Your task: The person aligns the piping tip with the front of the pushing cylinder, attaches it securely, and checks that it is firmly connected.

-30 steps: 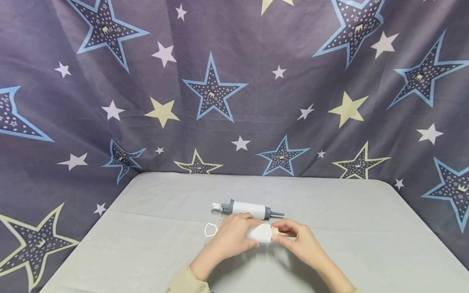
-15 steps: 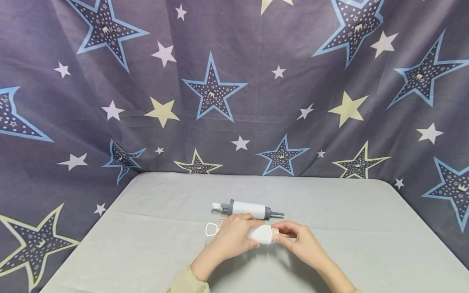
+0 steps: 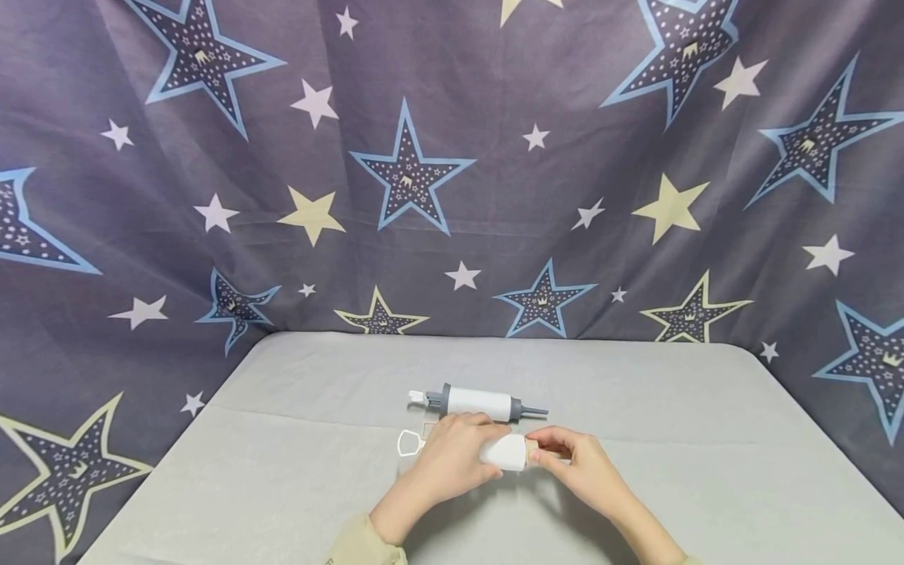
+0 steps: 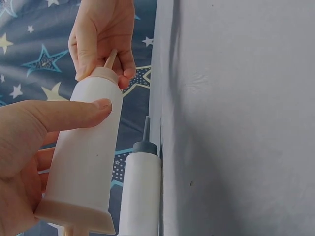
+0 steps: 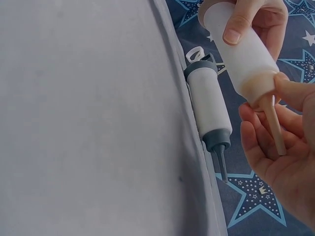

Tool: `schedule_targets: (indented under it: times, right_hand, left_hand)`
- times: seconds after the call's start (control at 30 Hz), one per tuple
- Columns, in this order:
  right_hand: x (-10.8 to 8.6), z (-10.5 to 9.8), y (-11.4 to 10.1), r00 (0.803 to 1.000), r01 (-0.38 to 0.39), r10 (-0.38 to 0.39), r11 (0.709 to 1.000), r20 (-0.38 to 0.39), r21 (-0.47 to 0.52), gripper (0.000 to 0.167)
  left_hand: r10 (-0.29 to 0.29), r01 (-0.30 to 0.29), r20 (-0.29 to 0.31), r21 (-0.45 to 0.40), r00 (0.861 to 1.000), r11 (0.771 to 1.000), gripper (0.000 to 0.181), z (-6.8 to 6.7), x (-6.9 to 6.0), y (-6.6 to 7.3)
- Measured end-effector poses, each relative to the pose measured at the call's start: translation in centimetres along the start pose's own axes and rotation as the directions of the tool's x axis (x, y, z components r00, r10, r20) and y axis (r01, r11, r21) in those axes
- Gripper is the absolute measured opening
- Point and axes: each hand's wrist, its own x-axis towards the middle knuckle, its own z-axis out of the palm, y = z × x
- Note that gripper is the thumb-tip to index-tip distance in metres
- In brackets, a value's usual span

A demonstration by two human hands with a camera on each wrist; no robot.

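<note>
A white syringe-like tube with a beige flange and a beige nozzle cap is held level, just in front of a similar tube. My left hand grips its white barrel, thumb along the top. At the other end my right hand pinches the beige cap between thumb and fingers. The cap's long thin nozzle points over my right palm. White pull rings stick out past my left hand. Part of the barrel is hidden under that hand.
Behind the hands, a second white tube with dark grey ends and a thin grey nozzle lies on the grey-covered table. A star-patterned curtain hangs along the table's far edge and sides.
The held tube has shifted very slightly to the right and toward me. The right fingers have shifted a little at the beige cap. The grey-ended tube has stayed where it was.
</note>
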Motion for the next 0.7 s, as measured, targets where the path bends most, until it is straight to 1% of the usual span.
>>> schedule_targets:
  times: [0.17,0.3,0.47,0.6,0.7]
  right_hand:
    - [0.04,-0.02,-0.13,1.0,-0.013,0.013,1.0,0.003,0.003,0.024]
    - [0.1,-0.07,-0.27,1.0,-0.018,0.017,1.0,0.005,0.016,0.025]
    - [0.0,-0.07,-0.26,0.999,-0.013,0.01,0.997,0.043,0.077,0.031]
    - [-0.16,-0.15,-0.31,0.999,0.007,-0.01,0.995,0.031,0.095,0.033]
    - [-0.17,-0.22,-0.39,0.999,0.051,-0.051,0.996,0.002,0.068,0.033]
  left_hand:
    - [0.005,-0.005,-0.008,0.007,1.0,1.0,0.05,0.08,-0.01,-0.05]
    - [0.003,-0.003,-0.007,-0.006,1.0,1.0,0.05,0.07,0.1,-0.18]
    - [-0.019,0.019,0.005,-0.041,1.0,0.999,0.051,-0.01,0.03,-0.38]
    - [-0.025,0.025,0.007,-0.051,1.0,0.998,0.052,-0.07,-0.02,-0.43]
    - [-0.026,0.026,-0.001,-0.053,1.0,0.998,0.053,-0.05,0.03,-0.43]
